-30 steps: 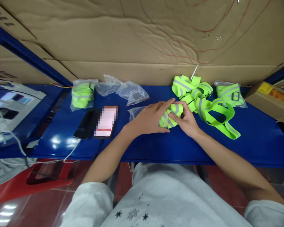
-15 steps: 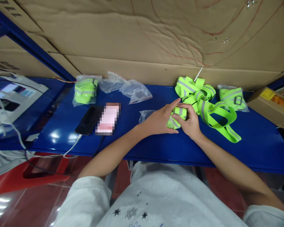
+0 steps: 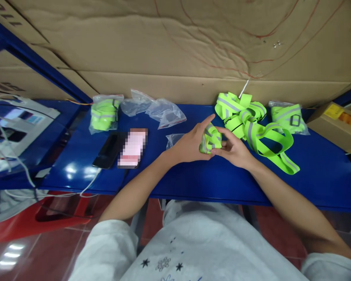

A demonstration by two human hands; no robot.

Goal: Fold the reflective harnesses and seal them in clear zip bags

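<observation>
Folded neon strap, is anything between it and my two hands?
Nothing visible. The left hand grips the folded neon strap, and the right hand is beside it, fingertips at its edge. The loose strap pile lies farther back.

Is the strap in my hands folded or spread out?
Folded: neon-yellow reflective fabric strap bundled compactly between left hand and right hand.

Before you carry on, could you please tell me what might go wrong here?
The left hand grips the folded strap bundle between thumb and fingers only, so it may spring open. The loose straps lie beside the right hand and could snag it. The phone lies near the left forearm and could be knocked.
</observation>
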